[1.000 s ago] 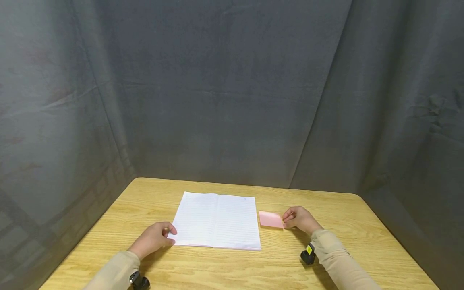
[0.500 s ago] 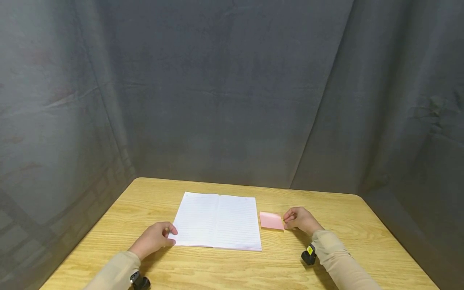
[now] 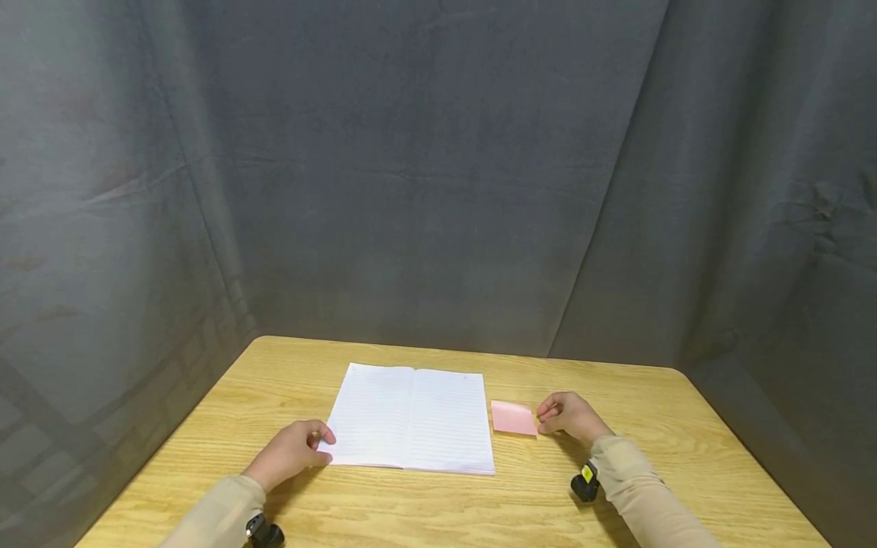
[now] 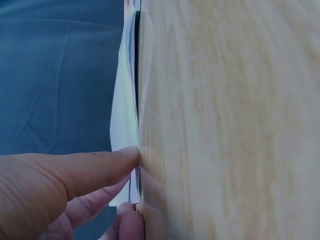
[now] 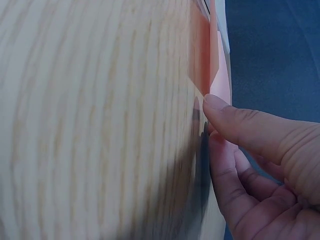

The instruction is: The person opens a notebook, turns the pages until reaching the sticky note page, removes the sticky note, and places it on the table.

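An open notebook (image 3: 411, 418) with ruled white pages lies flat on the table. At its near left corner, my left hand (image 3: 291, 450) holds it with thumb and fingers. In the left wrist view, the thumb (image 4: 107, 167) touches the notebook's near edge (image 4: 125, 110), with fingers curled below it. Just right of the notebook is a pink sticky note (image 3: 514, 418). My right hand (image 3: 570, 416) pinches its right side between thumb and fingers. The right wrist view shows the thumb tip (image 5: 217, 103) at the corner of the pink paper (image 5: 215, 55); the exact contact is partly hidden.
The light wood table (image 3: 411, 506) has rounded far corners. Grey cloth (image 3: 411, 190) hangs behind it and along both sides. A small black wrist camera sits on each sleeve, the right one (image 3: 585, 483) with a yellow mark.
Hardly anything differs. The pink sticky note and my right hand have shifted very slightly right and nearer in the head view, while my left hand keeps its place at the notebook corner.
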A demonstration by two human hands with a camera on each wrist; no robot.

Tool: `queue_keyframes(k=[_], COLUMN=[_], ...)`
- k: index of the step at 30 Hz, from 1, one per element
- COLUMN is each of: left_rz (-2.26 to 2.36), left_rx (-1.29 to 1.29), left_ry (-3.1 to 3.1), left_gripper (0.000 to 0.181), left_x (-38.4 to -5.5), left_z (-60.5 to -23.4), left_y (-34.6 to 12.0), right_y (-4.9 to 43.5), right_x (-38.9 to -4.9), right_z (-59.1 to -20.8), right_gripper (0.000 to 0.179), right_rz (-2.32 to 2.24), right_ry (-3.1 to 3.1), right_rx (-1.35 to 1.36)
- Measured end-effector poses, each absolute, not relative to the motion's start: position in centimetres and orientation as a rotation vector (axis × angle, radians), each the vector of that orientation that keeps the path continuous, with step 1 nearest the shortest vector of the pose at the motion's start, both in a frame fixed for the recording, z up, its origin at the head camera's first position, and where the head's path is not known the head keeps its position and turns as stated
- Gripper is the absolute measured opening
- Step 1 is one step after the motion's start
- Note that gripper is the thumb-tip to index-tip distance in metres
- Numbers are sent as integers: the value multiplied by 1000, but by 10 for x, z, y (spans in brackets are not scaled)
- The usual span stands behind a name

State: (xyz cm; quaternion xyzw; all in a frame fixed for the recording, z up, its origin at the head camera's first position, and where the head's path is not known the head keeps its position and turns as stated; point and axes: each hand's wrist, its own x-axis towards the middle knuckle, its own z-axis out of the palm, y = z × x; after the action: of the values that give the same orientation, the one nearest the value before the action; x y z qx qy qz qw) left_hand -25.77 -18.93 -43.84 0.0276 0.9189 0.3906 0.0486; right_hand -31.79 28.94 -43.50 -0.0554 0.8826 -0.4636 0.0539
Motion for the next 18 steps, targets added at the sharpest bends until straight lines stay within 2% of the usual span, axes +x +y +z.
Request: queue_keyframes(k=[13,18], left_rz=[1178,1106], left_rx=[92,113], left_ry=[2800,2808], left_gripper=[20,16], left_x=[-257,-261], left_z=[-437,-425], left_y=[-189,-187], right_y=[290,289], right_x=[-317,-320], right_z=[-433,-422], right_gripper=[27,21], right_rz=[-1417,-1447], right_ry=[2668,2688], right_rx=[-185,-230])
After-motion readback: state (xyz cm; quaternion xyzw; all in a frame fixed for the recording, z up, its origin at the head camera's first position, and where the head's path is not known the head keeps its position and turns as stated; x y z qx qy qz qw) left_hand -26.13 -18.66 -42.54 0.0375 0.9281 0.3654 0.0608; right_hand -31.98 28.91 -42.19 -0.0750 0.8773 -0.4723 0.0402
